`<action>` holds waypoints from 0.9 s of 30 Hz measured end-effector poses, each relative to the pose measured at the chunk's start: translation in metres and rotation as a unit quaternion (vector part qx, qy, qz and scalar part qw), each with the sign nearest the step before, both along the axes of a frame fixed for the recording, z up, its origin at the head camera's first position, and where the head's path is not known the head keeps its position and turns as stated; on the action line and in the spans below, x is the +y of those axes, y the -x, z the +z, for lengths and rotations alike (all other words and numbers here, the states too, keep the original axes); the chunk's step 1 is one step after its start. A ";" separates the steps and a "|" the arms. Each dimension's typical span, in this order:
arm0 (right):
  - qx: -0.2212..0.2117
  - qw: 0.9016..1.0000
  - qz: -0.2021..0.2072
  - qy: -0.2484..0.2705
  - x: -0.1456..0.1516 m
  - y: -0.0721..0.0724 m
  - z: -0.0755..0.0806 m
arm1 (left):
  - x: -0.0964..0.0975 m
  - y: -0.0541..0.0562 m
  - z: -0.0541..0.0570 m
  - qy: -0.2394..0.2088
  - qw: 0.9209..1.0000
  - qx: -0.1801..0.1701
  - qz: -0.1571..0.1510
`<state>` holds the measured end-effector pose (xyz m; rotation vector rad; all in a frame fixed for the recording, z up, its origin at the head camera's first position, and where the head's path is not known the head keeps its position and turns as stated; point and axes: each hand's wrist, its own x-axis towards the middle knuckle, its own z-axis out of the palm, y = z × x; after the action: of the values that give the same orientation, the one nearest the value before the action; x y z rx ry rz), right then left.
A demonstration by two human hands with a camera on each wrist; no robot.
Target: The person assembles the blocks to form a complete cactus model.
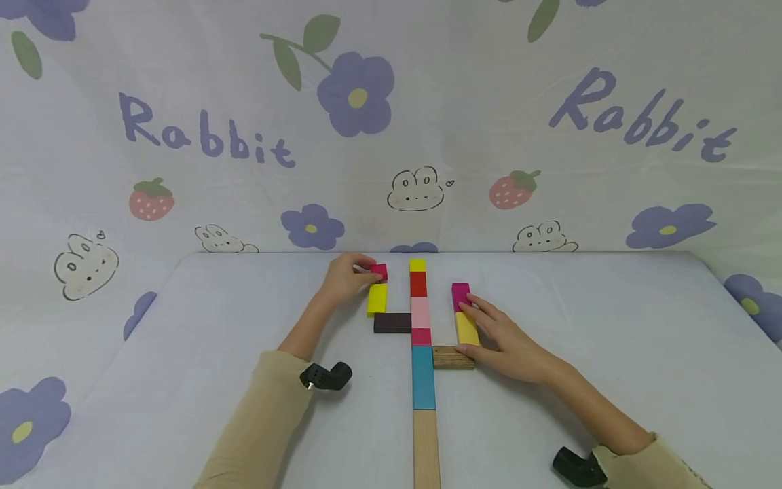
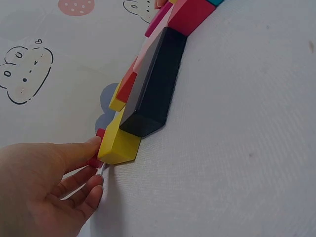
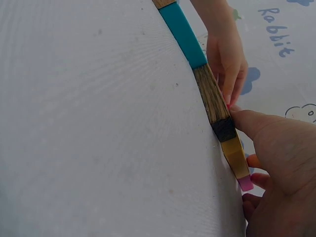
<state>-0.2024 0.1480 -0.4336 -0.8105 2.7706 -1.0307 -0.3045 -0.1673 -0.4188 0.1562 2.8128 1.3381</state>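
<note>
At the far end of the table my left hand point(image 1: 343, 277) pinches a small red block point(image 1: 379, 272) between thumb and fingers. That block stands just beyond a yellow block point(image 1: 377, 299), which meets the end of a black block point(image 1: 392, 323). My right hand point(image 1: 516, 348) rests with extended fingers against a magenta block point(image 1: 461, 296) and a darker yellow block point(image 1: 467, 329). Its thumb touches near the corner of a brown wood-grain block point(image 1: 453, 358). In the left wrist view, the left thumb point(image 2: 79, 152) partly hides the red block.
Between the hands runs a straight column of blocks: a small yellow one point(image 1: 417, 265), a red one point(image 1: 418, 284), a pink one point(image 1: 420, 312), a crimson one point(image 1: 421, 337), a blue one point(image 1: 423, 377) and a light wooden one point(image 1: 425, 448). A patterned cloth point(image 1: 464, 102) hangs behind.
</note>
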 end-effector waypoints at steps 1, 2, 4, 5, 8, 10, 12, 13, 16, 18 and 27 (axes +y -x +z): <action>0.000 1.000 0.000 0.000 0.000 0.000 0.000 | 0.000 0.000 0.000 0.001 1.000 -0.001 0.001; 0.001 1.000 0.000 0.000 0.000 0.000 0.000 | 0.000 -0.001 0.000 0.002 1.000 -0.002 0.002; 0.001 1.000 0.001 0.000 -0.001 0.000 0.001 | 0.001 -0.002 0.000 0.003 1.000 -0.004 0.003; 0.001 1.000 0.001 0.000 -0.001 0.000 0.001 | 0.001 -0.002 0.000 0.004 1.000 -0.003 0.003; -0.001 1.000 0.000 0.000 -0.001 -0.001 0.001 | 0.002 -0.002 0.000 0.010 1.000 0.000 0.006; -0.002 1.000 -0.001 0.000 -0.001 -0.001 0.002 | 0.003 -0.002 -0.001 0.012 1.000 0.001 0.011; -0.002 1.000 -0.001 -0.001 -0.001 -0.001 0.002 | 0.004 -0.001 -0.002 0.014 1.000 0.002 0.016; -0.003 1.000 -0.002 -0.002 -0.001 -0.001 0.002 | 0.004 0.000 -0.002 0.015 1.000 0.003 0.019; -0.003 1.000 -0.003 -0.004 -0.001 -0.001 0.002 | 0.004 0.001 -0.003 0.013 1.000 0.005 0.025; -0.004 1.000 -0.004 -0.003 -0.002 -0.001 0.003 | 0.004 0.001 -0.004 0.012 1.000 0.007 0.025; -0.008 1.000 -0.005 -0.001 -0.002 -0.002 0.004 | -0.001 -0.001 -0.005 -0.004 1.000 0.005 0.013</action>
<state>-0.2003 0.1462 -0.4299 -0.7844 2.7644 -1.0321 -0.3032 -0.1680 -0.4240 0.1281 2.8271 1.3582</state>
